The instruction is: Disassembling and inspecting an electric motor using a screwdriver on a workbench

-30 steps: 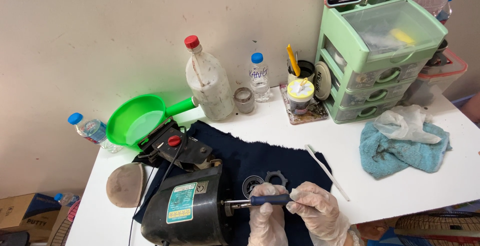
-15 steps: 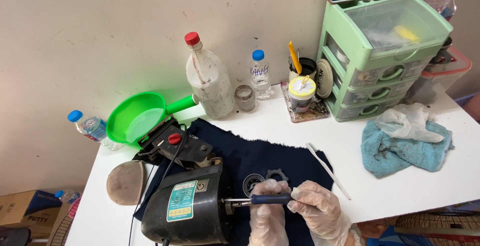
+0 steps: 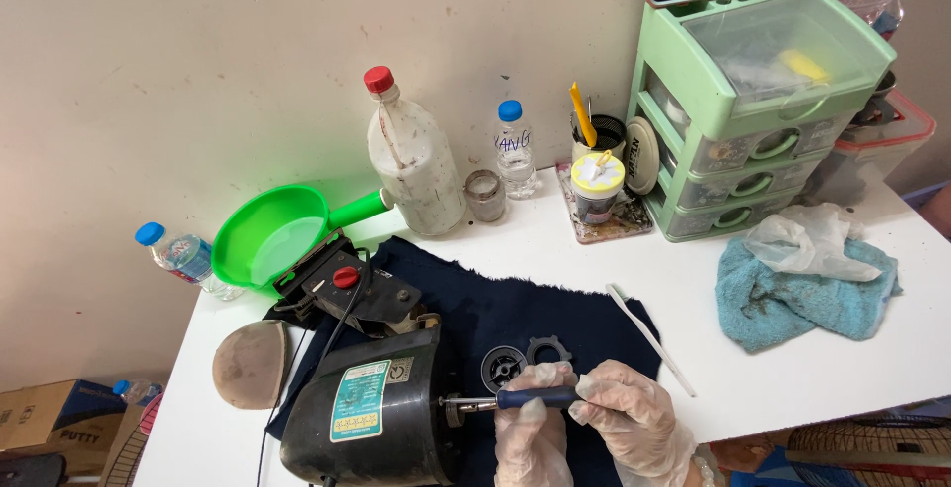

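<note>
Two gloved hands are working at the near edge of the white table [image 3: 792, 388]: our right hand [image 3: 634, 423] is wrapping its fingers around the blue handle of a screwdriver [image 3: 520, 400], and our left hand [image 3: 530, 432] is cupping under the same handle, fingers curled against it. The tip is pressing toward the shaft end of a black motor [image 3: 371, 418], which is lying on its side on a dark blue cloth [image 3: 535, 319].

We are judging a few risks here. The motor is rounded and resting on soft cloth near the table's front, so a hard push could be rolling or sliding it. The thin gloves are giving little grip, so the tip could be slipping off and jabbing our left hand. Two small black ring parts [image 3: 525, 360] are sitting just behind the tool; a slip could be knocking them off the cloth. The motor's black cord [image 3: 297, 368] is trailing leftward and could be snagging.
</note>
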